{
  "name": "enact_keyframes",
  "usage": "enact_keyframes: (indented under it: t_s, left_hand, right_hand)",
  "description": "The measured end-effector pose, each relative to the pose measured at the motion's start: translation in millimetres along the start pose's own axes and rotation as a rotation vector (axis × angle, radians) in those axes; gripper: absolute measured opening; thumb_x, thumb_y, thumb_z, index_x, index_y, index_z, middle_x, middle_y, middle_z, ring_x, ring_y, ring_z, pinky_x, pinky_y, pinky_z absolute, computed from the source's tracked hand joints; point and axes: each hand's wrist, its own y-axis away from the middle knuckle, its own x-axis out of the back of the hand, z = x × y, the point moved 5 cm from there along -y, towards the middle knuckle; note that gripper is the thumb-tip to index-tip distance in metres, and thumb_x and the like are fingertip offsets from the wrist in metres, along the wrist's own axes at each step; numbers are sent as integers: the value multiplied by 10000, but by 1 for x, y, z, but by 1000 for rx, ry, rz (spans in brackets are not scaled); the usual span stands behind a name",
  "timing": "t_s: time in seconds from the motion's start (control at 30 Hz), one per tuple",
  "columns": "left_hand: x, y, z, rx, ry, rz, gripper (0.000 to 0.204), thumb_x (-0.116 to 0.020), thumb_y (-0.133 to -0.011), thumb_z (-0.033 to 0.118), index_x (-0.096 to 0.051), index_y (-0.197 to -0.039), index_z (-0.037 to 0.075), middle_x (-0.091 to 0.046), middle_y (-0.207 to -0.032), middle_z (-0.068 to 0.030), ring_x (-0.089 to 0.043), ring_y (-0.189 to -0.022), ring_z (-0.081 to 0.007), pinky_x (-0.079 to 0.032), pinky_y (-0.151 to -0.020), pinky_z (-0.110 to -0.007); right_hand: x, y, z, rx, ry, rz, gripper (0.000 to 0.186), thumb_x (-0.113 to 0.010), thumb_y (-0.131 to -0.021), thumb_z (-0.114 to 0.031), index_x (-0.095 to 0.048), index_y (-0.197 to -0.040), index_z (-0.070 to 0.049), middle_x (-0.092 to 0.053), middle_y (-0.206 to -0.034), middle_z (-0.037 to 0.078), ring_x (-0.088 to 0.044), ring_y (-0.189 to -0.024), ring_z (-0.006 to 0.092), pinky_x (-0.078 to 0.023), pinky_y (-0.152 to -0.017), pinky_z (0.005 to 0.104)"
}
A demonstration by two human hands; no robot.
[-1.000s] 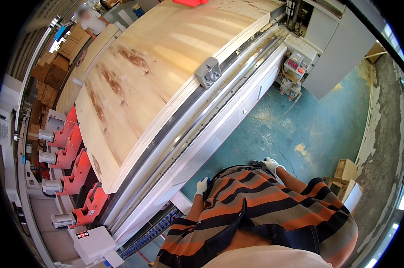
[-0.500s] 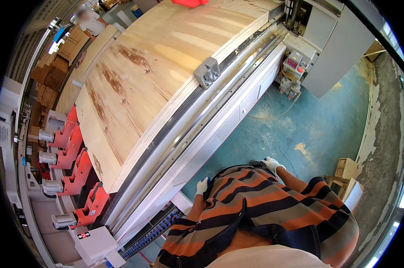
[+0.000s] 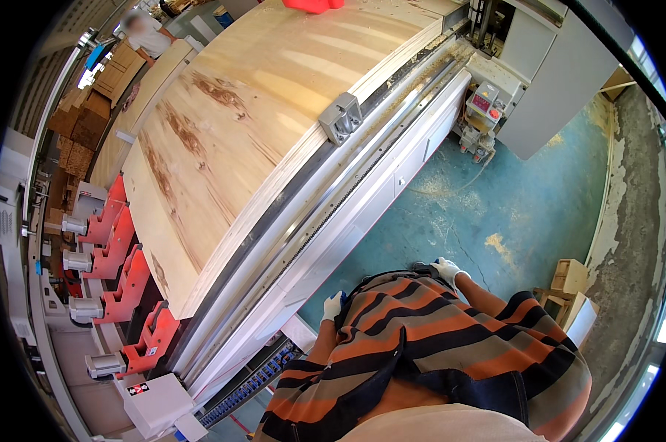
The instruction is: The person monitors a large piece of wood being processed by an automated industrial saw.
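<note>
Plywood (one sheet or several, cannot tell) is lying flat on the machine bed; probably heavy, stiff, smooth-faced, best held along its near long edge, hands spread, clear of the grey metal block. Your gloved left hand and right hand are resting beside your striped shirt, off the wood; finger opening and contents: cannot tell.

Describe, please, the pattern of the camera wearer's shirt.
The shirt has orange, black and grey-brown stripes, best seen in the head view.
</note>
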Motion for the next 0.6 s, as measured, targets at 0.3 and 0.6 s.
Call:
enact_keyframes:
  t_s: [0.3, 0.6]
  left_hand:
    - [1, -2, 3, -21, -74, 0, 260, -464, -699, 251, -534, -618, 15, -512, -556, -30, -460, -522, -109, -355, -490, -253]
    - [2, -1, 3, 67, 46, 14, 253, -479, -696, 245, -531, -609, 14, -508, -554, -24, -451, -516, -103, -348, -481, -249]
  right_hand:
    - [-6, -11, 13, -91, -93, -17, 255, -343, -757, -208, -446, -981, -143, -413, -937, 166, -425, -880, 302, -344, -735, 314]
    - [18, 11, -14, -156, -180, -22, 326, -334, -761, -319, -440, -941, -69, -432, -957, 172, -416, -903, 297, -330, -742, 326]
